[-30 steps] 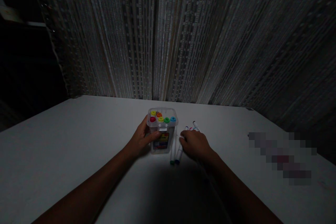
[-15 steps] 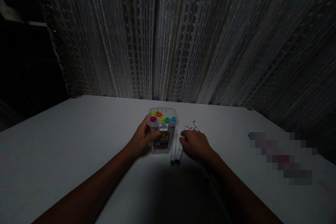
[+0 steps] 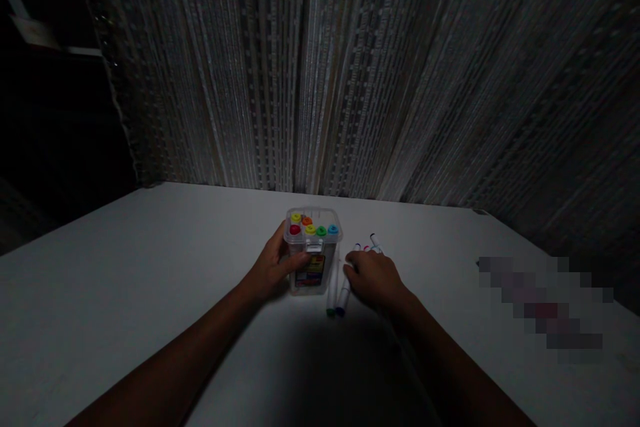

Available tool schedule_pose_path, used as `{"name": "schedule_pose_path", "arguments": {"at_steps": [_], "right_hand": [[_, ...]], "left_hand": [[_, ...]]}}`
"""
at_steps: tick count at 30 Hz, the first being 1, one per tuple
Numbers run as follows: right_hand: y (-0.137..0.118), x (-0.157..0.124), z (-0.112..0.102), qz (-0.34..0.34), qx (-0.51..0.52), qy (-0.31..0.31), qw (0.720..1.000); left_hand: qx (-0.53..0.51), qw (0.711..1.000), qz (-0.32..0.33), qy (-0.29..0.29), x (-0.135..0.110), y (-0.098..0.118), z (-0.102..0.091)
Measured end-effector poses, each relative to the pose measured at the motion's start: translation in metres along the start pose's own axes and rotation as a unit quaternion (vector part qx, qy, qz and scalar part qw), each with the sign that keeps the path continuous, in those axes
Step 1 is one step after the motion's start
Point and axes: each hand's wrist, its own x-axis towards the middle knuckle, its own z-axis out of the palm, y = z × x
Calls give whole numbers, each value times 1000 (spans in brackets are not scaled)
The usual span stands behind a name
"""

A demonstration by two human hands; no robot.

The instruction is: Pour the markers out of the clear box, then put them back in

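My left hand (image 3: pixel 271 267) is closed round the left side of a clear plastic box (image 3: pixel 327 267), with the thumb across its front label. The box stands upright on the white table, and several markers with coloured ends (image 3: pixel 311 229) show inside: yellow, orange, red, green and blue. Just right of it, my right hand (image 3: pixel 375 277) rests low with fingers curled over loose white markers. Its fingertips are at a dark-blue-ended marker (image 3: pixel 343 297). A green-ended marker (image 3: pixel 332 293) lies alongside, between that one and the box. More markers (image 3: pixel 376 242) stick out beyond the knuckles, partly hidden.
The white table (image 3: pixel 150 267) reaches back to a striped, stringy curtain (image 3: pixel 320 80). A pixelated, blurred patch (image 3: pixel 540 307) covers something on the right side of the table. The scene is dim, with a dark area at far left.
The whole view has shifted slightly, so everything sits a little further right and lower. Both hands keep about the same places at the box and markers.
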Motion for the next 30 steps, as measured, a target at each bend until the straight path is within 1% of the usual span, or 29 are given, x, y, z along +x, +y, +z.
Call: {"name": "schedule_pose_path", "arguments": {"at_steps": [6, 16, 23, 30], "right_hand": [[0, 0, 1, -3, 1, -1, 1000], [1, 0, 1, -2, 3, 0, 1000], [0, 1, 2, 0, 2, 1, 1000], [0, 1, 2, -3, 2, 0, 1000]], "left_hand": [[-8, 1000, 3, -4, -1, -4, -1], [-2, 1000, 5, -16, 0, -4, -2], [-11, 1000, 4, -8, 0, -3, -1], [-1, 1000, 9, -13, 1, -2, -1]]}}
